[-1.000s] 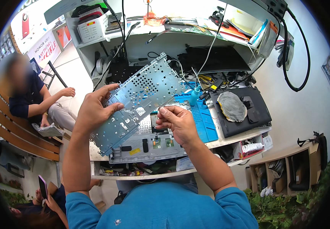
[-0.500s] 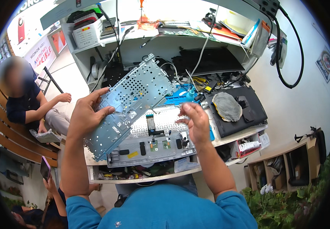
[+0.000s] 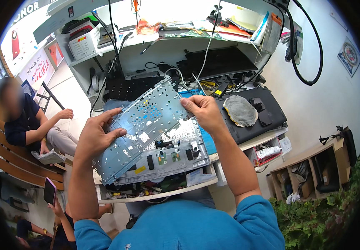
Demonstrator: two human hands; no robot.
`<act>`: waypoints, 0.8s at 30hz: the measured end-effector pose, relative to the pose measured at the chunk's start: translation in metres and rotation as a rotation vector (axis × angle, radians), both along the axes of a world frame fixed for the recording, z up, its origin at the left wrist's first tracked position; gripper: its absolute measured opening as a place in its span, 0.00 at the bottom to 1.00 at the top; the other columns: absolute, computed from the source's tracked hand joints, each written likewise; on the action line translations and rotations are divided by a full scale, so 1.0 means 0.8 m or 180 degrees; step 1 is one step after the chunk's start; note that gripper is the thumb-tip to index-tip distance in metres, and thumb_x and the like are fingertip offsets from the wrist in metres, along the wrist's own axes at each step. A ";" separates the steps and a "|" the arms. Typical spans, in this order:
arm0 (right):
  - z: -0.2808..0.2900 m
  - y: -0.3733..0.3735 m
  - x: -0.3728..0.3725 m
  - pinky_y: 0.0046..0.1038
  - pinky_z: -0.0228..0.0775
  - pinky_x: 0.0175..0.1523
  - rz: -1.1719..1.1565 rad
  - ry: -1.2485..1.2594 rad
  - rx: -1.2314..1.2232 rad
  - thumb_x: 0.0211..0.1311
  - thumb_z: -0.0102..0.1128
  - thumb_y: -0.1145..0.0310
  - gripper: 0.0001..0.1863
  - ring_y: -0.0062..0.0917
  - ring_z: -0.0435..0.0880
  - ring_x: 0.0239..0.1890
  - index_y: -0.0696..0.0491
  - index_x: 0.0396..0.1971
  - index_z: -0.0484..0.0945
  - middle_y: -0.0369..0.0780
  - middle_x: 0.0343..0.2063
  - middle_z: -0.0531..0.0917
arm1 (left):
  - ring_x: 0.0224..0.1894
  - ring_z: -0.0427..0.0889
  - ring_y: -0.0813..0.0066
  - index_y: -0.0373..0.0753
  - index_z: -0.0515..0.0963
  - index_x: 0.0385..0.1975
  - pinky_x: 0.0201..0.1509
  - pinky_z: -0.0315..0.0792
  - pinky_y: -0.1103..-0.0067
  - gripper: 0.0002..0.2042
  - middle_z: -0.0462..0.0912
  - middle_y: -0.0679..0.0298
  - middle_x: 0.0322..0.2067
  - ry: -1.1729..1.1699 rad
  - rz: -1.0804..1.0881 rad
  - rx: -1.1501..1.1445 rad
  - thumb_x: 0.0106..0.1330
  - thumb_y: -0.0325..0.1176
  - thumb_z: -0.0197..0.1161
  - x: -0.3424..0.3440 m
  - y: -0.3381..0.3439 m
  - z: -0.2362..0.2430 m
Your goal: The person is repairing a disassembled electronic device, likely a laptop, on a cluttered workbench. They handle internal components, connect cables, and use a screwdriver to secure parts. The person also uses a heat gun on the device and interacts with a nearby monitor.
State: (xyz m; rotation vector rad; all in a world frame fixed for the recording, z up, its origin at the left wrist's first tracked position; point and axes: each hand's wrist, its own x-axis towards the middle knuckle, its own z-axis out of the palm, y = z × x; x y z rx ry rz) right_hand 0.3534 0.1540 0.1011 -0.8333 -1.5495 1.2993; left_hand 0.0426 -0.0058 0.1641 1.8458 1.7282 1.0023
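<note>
One perforated metal plate (image 3: 136,125) slants across the frame's centre, its long axis running lower left to upper right; the left hand (image 3: 98,135) has its grip closed on the left long edge, the right hand (image 3: 203,111) pinches the opposite edge, nearer the upper end; a grey laptop casing (image 3: 169,168) shows behind, lower centre.

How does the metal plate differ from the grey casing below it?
The metal plate is held up, with the left hand on its left edge and the right hand at its upper right edge; the grey casing lies below, in neither hand. The plate is bluish silver and full of holes; the casing's front strip carries black pads and green boards. The plate slants steeply, the casing only slightly. Both are broad and flat.
</note>
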 end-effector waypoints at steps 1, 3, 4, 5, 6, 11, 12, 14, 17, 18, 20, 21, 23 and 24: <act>0.000 0.001 0.000 0.20 0.67 0.36 -0.0062 0.0010 -0.0022 0.67 0.76 0.57 0.17 0.13 0.75 0.28 0.59 0.33 0.88 0.31 0.24 0.83 | 0.30 0.68 0.84 0.31 0.80 0.62 0.34 0.65 0.83 0.31 0.74 0.72 0.28 0.0023 -0.0003 -0.0011 0.58 0.34 0.83 0.001 0.000 0.000; 0.007 -0.005 -0.001 0.22 0.71 0.40 -0.0111 0.0002 0.0086 0.69 0.74 0.56 0.19 0.15 0.77 0.31 0.60 0.35 0.87 0.32 0.25 0.82 | 0.30 0.68 0.84 0.31 0.80 0.62 0.35 0.65 0.83 0.31 0.74 0.72 0.28 0.0076 -0.0031 -0.0038 0.58 0.33 0.83 0.001 -0.001 0.000; 0.009 -0.010 -0.005 0.22 0.72 0.40 -0.0166 -0.0208 0.0282 0.70 0.74 0.56 0.19 0.15 0.77 0.32 0.60 0.36 0.87 0.32 0.25 0.82 | 0.31 0.68 0.84 0.31 0.80 0.61 0.35 0.65 0.83 0.31 0.74 0.72 0.28 0.0108 -0.0057 -0.0054 0.58 0.33 0.83 0.000 -0.001 -0.001; 0.012 -0.013 -0.005 0.22 0.70 0.38 -0.0141 -0.0390 0.0510 0.70 0.73 0.56 0.18 0.15 0.76 0.30 0.60 0.34 0.86 0.32 0.23 0.80 | 0.31 0.68 0.84 0.31 0.81 0.61 0.35 0.64 0.83 0.31 0.74 0.71 0.28 0.0140 -0.0085 -0.0071 0.58 0.33 0.83 -0.002 0.000 -0.002; 0.016 -0.018 -0.004 0.23 0.69 0.35 -0.0143 -0.0576 0.0751 0.71 0.72 0.56 0.19 0.15 0.74 0.28 0.59 0.32 0.86 0.31 0.21 0.78 | 0.30 0.68 0.83 0.33 0.80 0.62 0.34 0.65 0.82 0.31 0.74 0.70 0.27 0.0184 -0.0120 0.0053 0.57 0.32 0.83 -0.003 0.001 -0.006; 0.016 0.007 0.040 0.24 0.58 0.25 -0.0865 -0.0433 0.0778 0.72 0.71 0.59 0.19 0.12 0.66 0.22 0.58 0.25 0.83 0.29 0.17 0.75 | 0.28 0.67 0.81 0.38 0.79 0.62 0.33 0.65 0.80 0.32 0.72 0.69 0.25 0.0121 -0.0004 0.0180 0.55 0.30 0.82 -0.024 0.005 -0.002; 0.012 0.009 0.053 0.23 0.58 0.26 -0.0829 -0.0543 0.0682 0.72 0.70 0.60 0.19 0.11 0.66 0.21 0.59 0.25 0.83 0.30 0.17 0.75 | 0.29 0.67 0.82 0.37 0.78 0.63 0.34 0.64 0.81 0.32 0.71 0.71 0.25 0.0101 -0.0029 0.0069 0.55 0.28 0.82 -0.042 0.007 -0.002; 0.007 -0.007 0.052 0.25 0.60 0.25 -0.0791 -0.0541 0.0612 0.73 0.69 0.61 0.20 0.13 0.67 0.20 0.61 0.24 0.82 0.32 0.15 0.77 | 0.29 0.65 0.84 0.36 0.78 0.63 0.34 0.61 0.83 0.33 0.69 0.74 0.26 0.0147 -0.0204 0.0080 0.55 0.29 0.82 -0.061 0.019 0.001; -0.037 -0.021 0.054 0.27 0.62 0.25 -0.0695 -0.0686 0.1323 0.71 0.70 0.61 0.20 0.15 0.70 0.18 0.61 0.23 0.82 0.35 0.14 0.78 | 0.30 0.66 0.87 0.35 0.75 0.65 0.34 0.60 0.85 0.34 0.69 0.75 0.26 -0.0090 -0.0458 -0.0227 0.56 0.32 0.78 -0.092 0.048 -0.005; -0.018 -0.035 0.063 0.30 0.65 0.28 -0.0348 -0.1537 0.0818 0.69 0.70 0.65 0.16 0.20 0.73 0.19 0.62 0.26 0.83 0.40 0.16 0.80 | 0.30 0.67 0.86 0.35 0.75 0.64 0.34 0.60 0.84 0.33 0.70 0.75 0.26 -0.0120 -0.0480 -0.0295 0.56 0.32 0.77 -0.098 0.058 -0.008; -0.030 -0.044 0.062 0.31 0.67 0.29 -0.0358 -0.1973 0.0808 0.69 0.69 0.66 0.14 0.24 0.75 0.20 0.62 0.28 0.84 0.41 0.19 0.81 | 0.30 0.68 0.86 0.34 0.75 0.63 0.35 0.61 0.84 0.32 0.71 0.74 0.26 -0.0100 -0.0510 -0.0359 0.56 0.32 0.76 -0.108 0.079 -0.016; -0.035 -0.048 0.060 0.31 0.67 0.30 -0.0367 -0.2193 0.0809 0.68 0.69 0.67 0.13 0.25 0.76 0.20 0.62 0.29 0.84 0.42 0.20 0.82 | 0.29 0.68 0.86 0.33 0.76 0.62 0.34 0.61 0.84 0.32 0.72 0.73 0.26 -0.0074 -0.0510 -0.0358 0.56 0.32 0.76 -0.113 0.093 -0.024; -0.052 -0.053 0.051 0.36 0.74 0.42 -0.0174 -0.1759 0.1149 0.68 0.64 0.72 0.08 0.35 0.82 0.34 0.62 0.39 0.85 0.45 0.33 0.86 | 0.30 0.69 0.86 0.33 0.76 0.62 0.35 0.63 0.83 0.32 0.73 0.73 0.27 0.0048 -0.0472 -0.0438 0.55 0.32 0.76 -0.122 0.112 -0.034; -0.068 -0.051 0.051 0.37 0.75 0.46 -0.0152 -0.1731 0.1489 0.68 0.63 0.73 0.09 0.37 0.83 0.38 0.61 0.42 0.85 0.46 0.37 0.87 | 0.31 0.70 0.86 0.32 0.75 0.63 0.36 0.64 0.84 0.32 0.74 0.72 0.28 0.0141 -0.0467 -0.0522 0.55 0.33 0.76 -0.121 0.123 -0.036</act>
